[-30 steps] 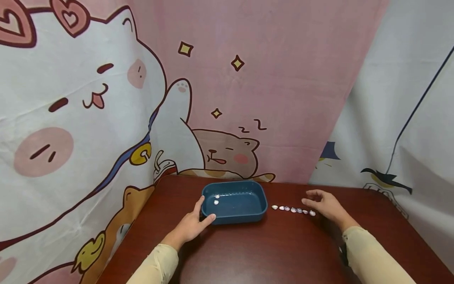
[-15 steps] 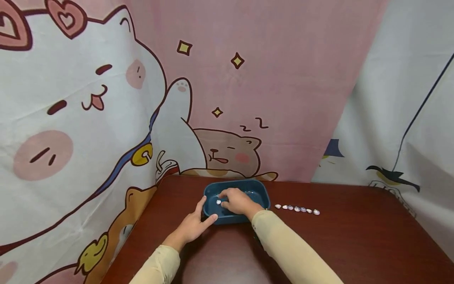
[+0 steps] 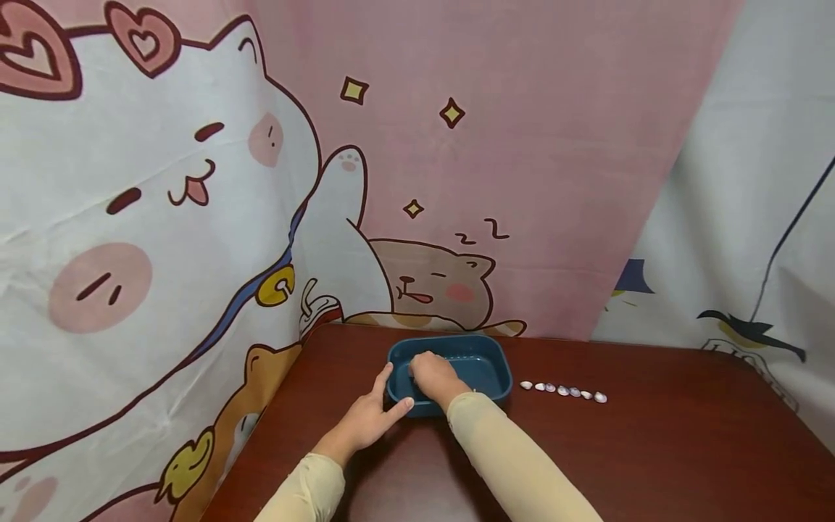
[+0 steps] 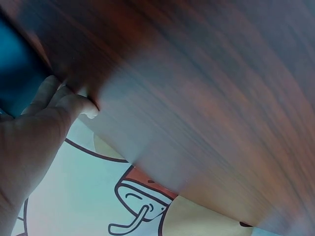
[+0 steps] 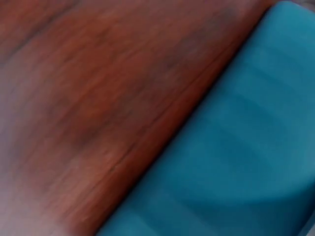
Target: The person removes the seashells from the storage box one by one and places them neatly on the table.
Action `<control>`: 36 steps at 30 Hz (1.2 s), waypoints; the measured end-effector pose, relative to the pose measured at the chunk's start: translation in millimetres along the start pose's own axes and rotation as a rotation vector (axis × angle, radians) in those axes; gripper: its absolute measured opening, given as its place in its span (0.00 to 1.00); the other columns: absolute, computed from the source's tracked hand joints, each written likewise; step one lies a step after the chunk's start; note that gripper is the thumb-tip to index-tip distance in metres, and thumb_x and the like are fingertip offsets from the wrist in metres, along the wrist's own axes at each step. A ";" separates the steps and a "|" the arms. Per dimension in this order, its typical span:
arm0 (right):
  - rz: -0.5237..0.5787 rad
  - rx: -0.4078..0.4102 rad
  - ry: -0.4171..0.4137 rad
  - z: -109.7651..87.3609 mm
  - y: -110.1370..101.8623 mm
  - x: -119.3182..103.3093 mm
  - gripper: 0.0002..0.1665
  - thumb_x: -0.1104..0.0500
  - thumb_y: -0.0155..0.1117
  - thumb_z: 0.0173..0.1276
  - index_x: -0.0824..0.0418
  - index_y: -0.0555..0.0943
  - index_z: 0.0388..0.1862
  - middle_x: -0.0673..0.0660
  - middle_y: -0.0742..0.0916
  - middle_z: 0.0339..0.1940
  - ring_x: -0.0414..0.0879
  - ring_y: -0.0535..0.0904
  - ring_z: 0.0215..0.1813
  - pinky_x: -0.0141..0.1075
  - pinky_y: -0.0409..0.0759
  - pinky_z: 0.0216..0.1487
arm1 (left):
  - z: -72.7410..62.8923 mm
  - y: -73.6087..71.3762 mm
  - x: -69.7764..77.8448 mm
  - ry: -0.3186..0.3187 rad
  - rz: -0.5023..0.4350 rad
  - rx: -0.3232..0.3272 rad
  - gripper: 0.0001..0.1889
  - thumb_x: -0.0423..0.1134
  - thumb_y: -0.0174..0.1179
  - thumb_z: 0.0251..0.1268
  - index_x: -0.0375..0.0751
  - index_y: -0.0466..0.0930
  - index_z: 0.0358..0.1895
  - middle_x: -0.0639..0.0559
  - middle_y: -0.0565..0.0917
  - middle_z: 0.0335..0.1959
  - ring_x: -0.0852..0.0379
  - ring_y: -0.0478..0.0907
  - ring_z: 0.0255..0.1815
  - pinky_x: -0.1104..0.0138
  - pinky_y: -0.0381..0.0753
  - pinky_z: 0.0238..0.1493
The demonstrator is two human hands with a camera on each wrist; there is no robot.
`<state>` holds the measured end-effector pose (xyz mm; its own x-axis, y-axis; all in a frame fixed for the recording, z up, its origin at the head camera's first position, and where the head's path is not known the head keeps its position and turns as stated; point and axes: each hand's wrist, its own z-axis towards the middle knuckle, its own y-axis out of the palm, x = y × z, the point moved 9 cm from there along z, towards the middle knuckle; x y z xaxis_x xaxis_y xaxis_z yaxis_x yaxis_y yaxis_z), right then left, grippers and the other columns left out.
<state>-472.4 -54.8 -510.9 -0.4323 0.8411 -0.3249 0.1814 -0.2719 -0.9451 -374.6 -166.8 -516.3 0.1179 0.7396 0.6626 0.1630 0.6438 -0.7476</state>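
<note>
A dark blue rectangular dish (image 3: pixel 483 374) stands on the table, and my left hand (image 3: pixel 361 426) holds its near left corner. The thumb lies at the front rim and the fingers along the left side; in the left wrist view these fingers (image 4: pixel 64 101) bend down beside the dish. My right hand (image 3: pixel 435 375) reaches over the front rim into the left half of the dish. Its fingers curl downward and their tips are hidden, so whether they hold anything does not show. Right of the dish, several small whitish seashells (image 3: pixel 562 391) lie in a row.
The table (image 3: pixel 626 457) is reddish-brown wood. Behind and to its left hangs a cloth (image 3: pixel 554 145) printed with cartoon cats, close to the table's edges. The right forearm (image 3: pixel 515 457) crosses in front of the dish.
My right hand has moved from the shell row into the dish, then settled lower over the two shells there, now hidden. My left hand stays at the dish's corner; the view has shifted slightly.
</note>
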 end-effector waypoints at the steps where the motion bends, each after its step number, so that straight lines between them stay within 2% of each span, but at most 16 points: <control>1: 0.019 0.006 0.020 -0.8 -0.9 4.8 0.13 0.63 0.60 0.81 0.56 0.92 0.45 0.53 0.91 0.43 0.46 0.84 0.42 0.44 0.86 0.51 | 0.4 0.9 -0.5 -0.004 -0.002 -0.002 0.50 0.68 0.54 0.78 0.47 0.42 0.89 0.28 0.74 0.76 0.31 0.79 0.71 0.34 0.74 0.72; 4: 0.047 0.019 0.054 -3.7 -4.1 18.8 0.15 0.65 0.61 0.79 0.58 0.91 0.34 0.52 0.86 0.30 0.45 0.77 0.32 0.40 0.80 0.41 | 1.3 2.2 -2.3 -0.017 -0.004 -0.003 0.51 0.70 0.54 0.77 0.48 0.42 0.89 0.29 0.73 0.78 0.31 0.78 0.72 0.34 0.74 0.73; 7: 0.057 0.032 0.074 -5.7 -8.2 33.2 0.14 0.67 0.66 0.73 0.57 0.89 0.26 0.51 0.83 0.25 0.45 0.74 0.29 0.38 0.76 0.36 | 1.9 1.6 -4.7 -0.036 0.002 0.001 0.51 0.70 0.54 0.76 0.50 0.42 0.89 0.30 0.72 0.79 0.31 0.78 0.73 0.33 0.73 0.72; 10: 0.065 0.046 0.087 -7.4 -13.0 45.7 0.09 0.67 0.72 0.70 0.58 0.91 0.29 0.51 0.88 0.29 0.43 0.78 0.31 0.38 0.82 0.38 | 2.7 -0.9 -6.0 -0.049 0.006 0.010 0.50 0.69 0.55 0.76 0.51 0.42 0.89 0.31 0.72 0.79 0.31 0.78 0.73 0.33 0.74 0.72; 13: 0.063 0.058 0.087 -10.0 -16.8 54.6 0.03 0.65 0.76 0.68 0.57 0.93 0.36 0.52 0.93 0.38 0.44 0.85 0.39 0.43 0.89 0.47 | 3.2 -1.7 -6.5 -0.055 0.007 0.011 0.50 0.69 0.56 0.76 0.51 0.42 0.89 0.31 0.72 0.79 0.32 0.77 0.73 0.33 0.74 0.72; 16: 0.058 0.062 0.075 -13.6 -18.9 59.5 0.05 0.65 0.77 0.67 0.58 0.94 0.40 0.54 0.94 0.43 0.46 0.88 0.43 0.46 0.90 0.51 | 2.7 -1.0 -6.5 -0.058 0.004 0.007 0.51 0.69 0.56 0.76 0.51 0.42 0.89 0.32 0.72 0.79 0.32 0.77 0.74 0.33 0.74 0.72; 22: -0.018 0.080 0.054 -21.9 -26.1 63.7 0.06 0.67 0.80 0.63 0.56 0.92 0.33 0.51 0.92 0.35 0.42 0.83 0.36 0.42 0.88 0.46 | 2.3 3.3 -8.2 -0.061 -0.004 0.005 0.51 0.69 0.56 0.76 0.52 0.42 0.89 0.32 0.72 0.79 0.32 0.77 0.74 0.33 0.74 0.72; 25: -0.055 0.063 0.059 -23.7 -29.7 64.2 0.10 0.70 0.77 0.62 0.58 0.89 0.26 0.52 0.89 0.29 0.45 0.80 0.31 0.42 0.85 0.41 | 2.3 3.6 -7.6 -0.058 -0.005 0.007 0.51 0.69 0.56 0.76 0.52 0.42 0.89 0.32 0.72 0.79 0.32 0.76 0.75 0.33 0.73 0.73; 28: -0.100 0.034 0.086 -24.9 -30.7 65.4 0.14 0.71 0.72 0.67 0.58 0.84 0.23 0.53 0.86 0.27 0.46 0.77 0.30 0.44 0.83 0.41 | 2.0 3.2 -6.7 -0.052 -0.005 0.011 0.51 0.69 0.56 0.76 0.51 0.42 0.89 0.32 0.72 0.79 0.32 0.76 0.75 0.34 0.73 0.73; 32: -0.127 0.021 0.122 -26.7 -30.3 69.0 0.13 0.72 0.64 0.74 0.59 0.84 0.28 0.57 0.88 0.34 0.46 0.79 0.34 0.45 0.83 0.44 | 1.8 3.1 -5.8 -0.048 -0.008 0.015 0.51 0.69 0.56 0.76 0.50 0.43 0.89 0.32 0.72 0.79 0.32 0.76 0.75 0.34 0.72 0.74; 36: -0.138 0.026 0.119 -28.1 -31.5 70.1 0.11 0.71 0.65 0.73 0.60 0.86 0.31 0.59 0.89 0.39 0.47 0.81 0.37 0.43 0.84 0.45 | 1.4 3.0 -5.1 -0.053 -0.009 0.017 0.50 0.68 0.56 0.76 0.50 0.43 0.89 0.32 0.72 0.79 0.31 0.76 0.75 0.34 0.72 0.74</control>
<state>-483.6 25.8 -502.9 -0.3436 0.9203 -0.1869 0.1041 -0.1605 -0.9815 -376.1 -168.4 -522.0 0.0647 0.7428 0.6664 0.1475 0.6533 -0.7426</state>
